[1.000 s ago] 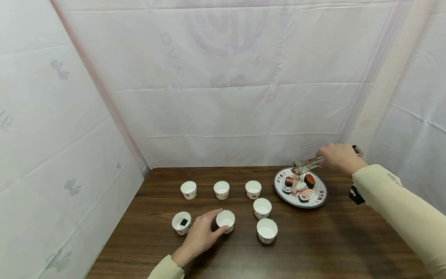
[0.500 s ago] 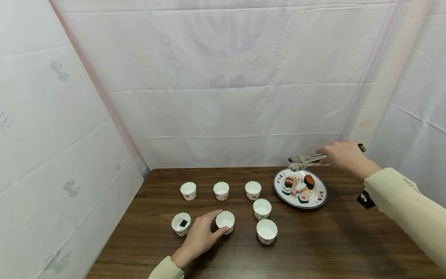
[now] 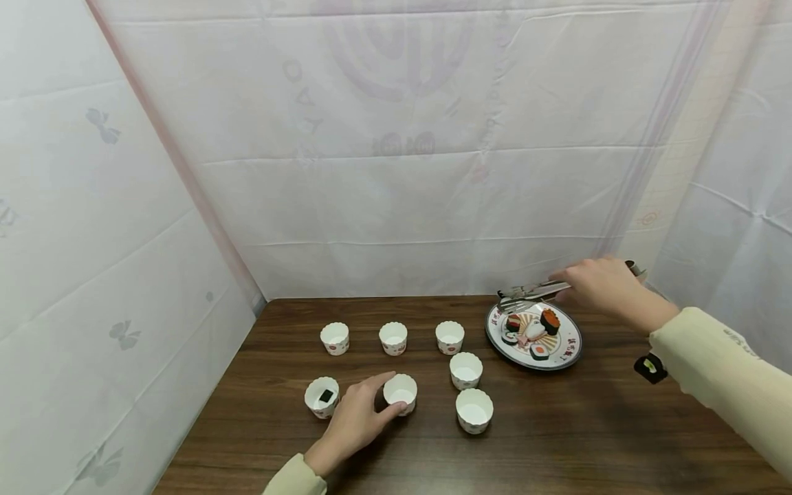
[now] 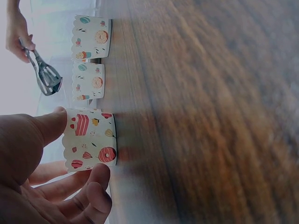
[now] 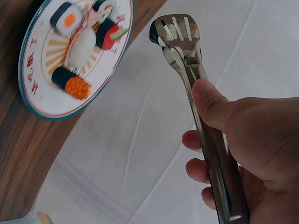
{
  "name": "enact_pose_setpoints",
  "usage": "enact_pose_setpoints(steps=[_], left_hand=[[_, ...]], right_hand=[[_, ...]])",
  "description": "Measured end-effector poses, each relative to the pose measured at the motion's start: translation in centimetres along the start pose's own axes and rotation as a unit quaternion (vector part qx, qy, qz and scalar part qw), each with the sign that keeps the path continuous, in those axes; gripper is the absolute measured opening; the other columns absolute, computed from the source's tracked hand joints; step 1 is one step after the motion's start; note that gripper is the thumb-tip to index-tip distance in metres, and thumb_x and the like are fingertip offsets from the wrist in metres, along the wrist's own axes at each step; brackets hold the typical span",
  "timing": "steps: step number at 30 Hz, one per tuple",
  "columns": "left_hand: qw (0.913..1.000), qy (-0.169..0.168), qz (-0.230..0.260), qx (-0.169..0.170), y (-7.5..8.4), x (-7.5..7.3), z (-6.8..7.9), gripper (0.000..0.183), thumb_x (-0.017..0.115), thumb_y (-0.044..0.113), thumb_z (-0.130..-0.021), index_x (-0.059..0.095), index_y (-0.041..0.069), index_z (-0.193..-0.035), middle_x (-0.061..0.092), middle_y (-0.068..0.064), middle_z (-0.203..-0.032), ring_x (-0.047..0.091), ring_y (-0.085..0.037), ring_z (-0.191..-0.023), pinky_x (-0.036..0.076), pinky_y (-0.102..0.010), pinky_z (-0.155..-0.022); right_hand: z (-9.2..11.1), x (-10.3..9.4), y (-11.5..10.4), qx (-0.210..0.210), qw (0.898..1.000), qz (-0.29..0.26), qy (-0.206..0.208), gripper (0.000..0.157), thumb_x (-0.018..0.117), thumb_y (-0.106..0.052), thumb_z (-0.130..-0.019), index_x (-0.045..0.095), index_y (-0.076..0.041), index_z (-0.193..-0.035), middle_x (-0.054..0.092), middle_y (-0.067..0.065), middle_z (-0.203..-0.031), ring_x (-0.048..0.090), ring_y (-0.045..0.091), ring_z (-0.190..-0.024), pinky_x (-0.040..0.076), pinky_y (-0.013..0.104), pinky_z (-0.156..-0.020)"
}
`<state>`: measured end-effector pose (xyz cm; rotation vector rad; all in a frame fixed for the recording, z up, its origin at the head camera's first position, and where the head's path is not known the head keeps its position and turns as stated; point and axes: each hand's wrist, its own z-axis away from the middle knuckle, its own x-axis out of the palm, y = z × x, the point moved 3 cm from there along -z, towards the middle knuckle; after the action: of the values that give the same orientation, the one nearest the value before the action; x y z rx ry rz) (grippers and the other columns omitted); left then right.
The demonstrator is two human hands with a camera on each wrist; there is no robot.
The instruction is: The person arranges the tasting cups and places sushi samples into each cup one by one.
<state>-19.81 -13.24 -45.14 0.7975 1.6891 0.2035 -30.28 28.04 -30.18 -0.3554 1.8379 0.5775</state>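
My left hand (image 3: 359, 416) holds a white paper baking cup (image 3: 401, 392) on the table, thumb on one side and fingers on the other. In the left wrist view this cup (image 4: 91, 140) shows cake and doughnut prints. My right hand (image 3: 597, 285) grips metal tongs (image 3: 532, 294) above the back of a round plate (image 3: 566, 354). Between the tongs' slotted tips in the right wrist view is a small black-and-white piece (image 5: 154, 33), mostly hidden. The plate bears several sushi pieces, among them one with orange roe (image 3: 549, 320) and one with an orange centre (image 3: 539, 351).
Three cups stand in the back row, the middle one (image 3: 393, 338) among them. Two more, a cup (image 3: 465, 371) and a nearer cup (image 3: 474, 411), stand left of the plate. A front-left cup (image 3: 322, 397) contains a dark piece. White cloth (image 3: 396, 206) hangs behind the wooden table (image 3: 421, 460).
The right hand first lifts slightly and shifts right, then comes back left, so the tongs' tips now lie further left over the plate's back rim. The left hand stays on its cup.
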Motion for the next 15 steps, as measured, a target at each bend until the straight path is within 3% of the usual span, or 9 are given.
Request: enact_pose_setpoints(steps=[4,9,15], left_hand=[[1.0000,-0.003,-0.001,0.000,0.0,0.0,0.1,0.055,0.082,0.035,-0.089,0.067,0.003,-0.132,0.070,-0.012,-0.127,0.067,-0.030,-0.118,0.054,-0.049,-0.094],[1.0000,-0.003,0.001,0.000,0.1,0.0,0.1,0.055,0.082,0.034,-0.089,0.067,0.003,-0.132,0.070,-0.013,-0.127,0.067,-0.030,-0.118,0.054,-0.049,-0.094],[1.0000,-0.003,-0.002,-0.005,0.0,-0.1,0.1,0.055,0.082,0.034,-0.089,0.067,0.003,-0.132,0.071,-0.013,-0.127,0.067,-0.030,-0.117,0.055,-0.049,-0.093]], right_hand=[[0.0,-0.4,-1.2,-0.018,1.000,0.003,0.012,0.035,0.088,-0.030,-0.080,0.078,-0.017,-0.111,0.076,0.001,-0.089,0.067,0.022,-0.065,0.049,0.046,-0.053],[-0.2,-0.8,-2.9,-0.038,0.999,-0.003,0.022,0.029,0.087,-0.030,-0.082,0.076,-0.019,-0.106,0.074,-0.003,-0.083,0.062,0.017,-0.059,0.046,0.045,-0.050],[-0.5,-1.5,-5.3,-0.067,0.997,-0.018,0.035,0.033,0.085,-0.029,-0.085,0.077,-0.017,-0.115,0.076,0.000,-0.096,0.068,0.020,-0.068,0.051,0.046,-0.057]])
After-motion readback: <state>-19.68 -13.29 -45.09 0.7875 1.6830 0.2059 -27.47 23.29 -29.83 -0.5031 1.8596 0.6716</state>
